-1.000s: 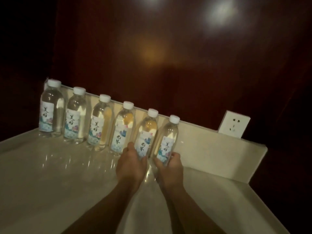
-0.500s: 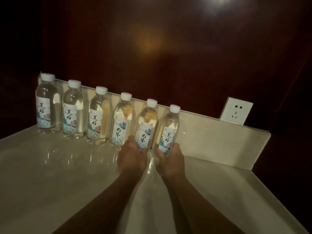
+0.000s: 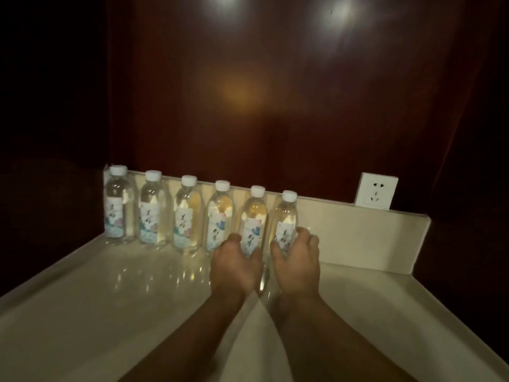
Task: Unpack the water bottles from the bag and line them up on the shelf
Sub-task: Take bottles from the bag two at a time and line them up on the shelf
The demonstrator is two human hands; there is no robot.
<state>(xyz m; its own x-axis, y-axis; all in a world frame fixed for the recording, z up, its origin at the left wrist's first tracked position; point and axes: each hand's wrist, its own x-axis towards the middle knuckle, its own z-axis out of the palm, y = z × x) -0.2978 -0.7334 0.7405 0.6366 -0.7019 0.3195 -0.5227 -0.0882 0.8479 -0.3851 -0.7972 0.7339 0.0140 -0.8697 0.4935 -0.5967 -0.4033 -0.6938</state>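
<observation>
Several clear water bottles with white caps and pale labels stand upright in a row along the back rim of the cream shelf (image 3: 82,299). The row starts at the far-left bottle (image 3: 117,205). My left hand (image 3: 234,267) is wrapped around the base of the fifth bottle (image 3: 254,216). My right hand (image 3: 297,260) grips the lower part of the rightmost bottle (image 3: 285,216). Both held bottles stand on the shelf, close together. No bag is in view.
A low cream backsplash (image 3: 358,232) runs behind the row and ends at the right. A white wall socket (image 3: 376,194) sits above it on the dark red wood wall. The shelf has raised edges left and right; bare surface lies right of the bottles.
The view has tilted upward, so the row sits lower in frame. My right hand's fingers have spread further around the rightmost bottle. Both hands stay on the same two bottles.
</observation>
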